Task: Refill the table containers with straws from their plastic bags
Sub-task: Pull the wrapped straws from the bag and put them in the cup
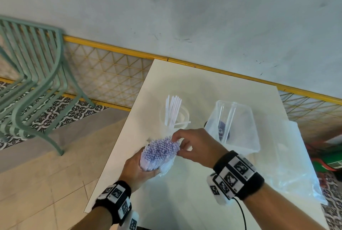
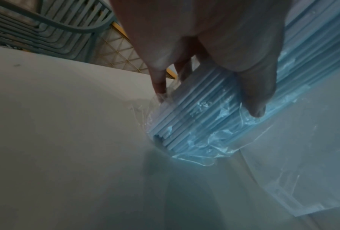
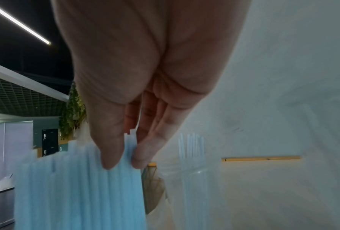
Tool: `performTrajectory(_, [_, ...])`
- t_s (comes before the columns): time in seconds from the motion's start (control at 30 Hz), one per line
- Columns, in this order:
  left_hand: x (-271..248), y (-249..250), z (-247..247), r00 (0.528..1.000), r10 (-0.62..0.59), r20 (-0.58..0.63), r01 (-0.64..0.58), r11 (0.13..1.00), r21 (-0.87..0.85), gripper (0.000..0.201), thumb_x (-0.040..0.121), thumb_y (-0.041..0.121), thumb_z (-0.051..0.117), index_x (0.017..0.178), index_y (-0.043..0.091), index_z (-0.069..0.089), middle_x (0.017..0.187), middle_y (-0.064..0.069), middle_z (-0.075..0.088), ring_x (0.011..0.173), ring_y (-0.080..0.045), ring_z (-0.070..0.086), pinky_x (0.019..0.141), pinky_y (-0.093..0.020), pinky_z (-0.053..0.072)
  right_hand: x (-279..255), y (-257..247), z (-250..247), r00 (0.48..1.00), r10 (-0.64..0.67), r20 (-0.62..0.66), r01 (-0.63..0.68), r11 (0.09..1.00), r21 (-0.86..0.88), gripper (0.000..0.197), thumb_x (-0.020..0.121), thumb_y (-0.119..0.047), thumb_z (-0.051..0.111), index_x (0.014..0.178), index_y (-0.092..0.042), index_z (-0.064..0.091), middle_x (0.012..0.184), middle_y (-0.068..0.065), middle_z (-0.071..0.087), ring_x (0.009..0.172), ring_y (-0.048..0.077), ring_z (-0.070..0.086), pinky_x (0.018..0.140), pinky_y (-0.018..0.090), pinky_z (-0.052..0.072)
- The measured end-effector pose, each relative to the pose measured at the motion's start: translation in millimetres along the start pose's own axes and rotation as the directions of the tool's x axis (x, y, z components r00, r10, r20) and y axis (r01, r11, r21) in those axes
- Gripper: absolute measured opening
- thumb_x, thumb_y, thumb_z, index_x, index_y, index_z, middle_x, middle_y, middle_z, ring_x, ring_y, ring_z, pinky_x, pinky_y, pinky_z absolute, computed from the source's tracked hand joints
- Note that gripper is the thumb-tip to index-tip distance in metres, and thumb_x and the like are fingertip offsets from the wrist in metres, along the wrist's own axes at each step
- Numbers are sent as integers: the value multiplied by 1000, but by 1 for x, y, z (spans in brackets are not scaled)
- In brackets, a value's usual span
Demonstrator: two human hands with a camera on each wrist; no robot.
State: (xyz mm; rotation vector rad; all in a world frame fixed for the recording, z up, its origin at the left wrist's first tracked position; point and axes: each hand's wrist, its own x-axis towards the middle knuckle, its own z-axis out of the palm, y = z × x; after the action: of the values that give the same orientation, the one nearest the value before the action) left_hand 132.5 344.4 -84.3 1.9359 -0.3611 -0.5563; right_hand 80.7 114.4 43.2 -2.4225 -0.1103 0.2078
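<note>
**Refill barely begun — most straws remain in the bag**

We judge the task to be at an early stage. The round clear cup on the tabletop holds only a loose handful of straws standing upright, and the rectangular clear container beside it shows just a couple of straws leaning inside. The big bundle of straws is still almost whole, its lower part wrapped in its plastic bag, so nearly all the filling lies ahead. A second, crumpled clear bag lies at the right side of the tabletop; whether it holds anything we cannot tell.

Our left hand is curled round the lower half of the bundle, bag and all — the left wrist view shows the fingers pressing into the plastic, with the bundle's foot at or just above the tabletop. Our right hand reaches across to the open tops of the straws; the right wrist view shows thumb and fingertips pinching a small cluster at the bundle's upper edge, the other fingers loosely bent. The bundle sits just in front of the round cup, near enough that a pinched cluster would likely go there.
</note>
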Motion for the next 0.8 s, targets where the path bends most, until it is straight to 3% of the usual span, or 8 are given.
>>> performTrajectory(0.1, [-2,2,5,999,-28,-25,28,1000,10,62,59,35,91,115,31,62,102,31,68,96,9,64,89,-20,51,0,4,-7,1000,-21,-2,21,999,37,20,80,-12,75,96,-19,67,85,0,72,70,7,69,74,34,59])
performTrajectory(0.27, [-5,5,14,995,-71,-69,71,998,-1,56,60,29,92,109,30,65,97,30,69,91,8,66,82,-15,52,-4,2,-28,991,-57,-125,81,977,198,19,79,-5,75,94,-16,70,84,-3,71,64,14,66,70,30,58])
performTrajectory(0.4, [-7,8,20,992,-82,-92,81,997,-13,52,61,27,92,105,32,65,96,31,69,91,8,66,81,-14,50,-4,7,-24,996,-23,-86,42,973,229,40,77,-19,82,114,-23,65,103,-5,65,70,14,63,68,19,54])
performTrajectory(0.53, [-8,8,23,989,-98,-109,97,995,-19,52,60,26,92,105,33,65,96,30,70,91,6,67,79,-12,50,-3,14,-4,988,-26,-154,57,979,195,34,77,-29,83,107,-17,72,96,-5,68,65,6,59,65,9,44])
performTrajectory(0.67, [-8,10,24,988,-97,-118,95,995,-24,51,61,22,92,101,36,64,93,38,66,88,12,64,70,-1,46,-3,11,-4,950,-74,-305,149,962,230,25,76,-23,84,97,-14,74,87,0,69,61,11,57,63,11,45])
performTrajectory(0.8, [-8,9,25,990,-93,-111,89,995,-39,50,62,20,92,101,35,64,93,36,67,88,11,65,71,-2,47,-1,9,5,969,-9,-247,75,963,258,37,70,-33,87,101,-23,70,96,-7,65,64,12,60,64,18,50])
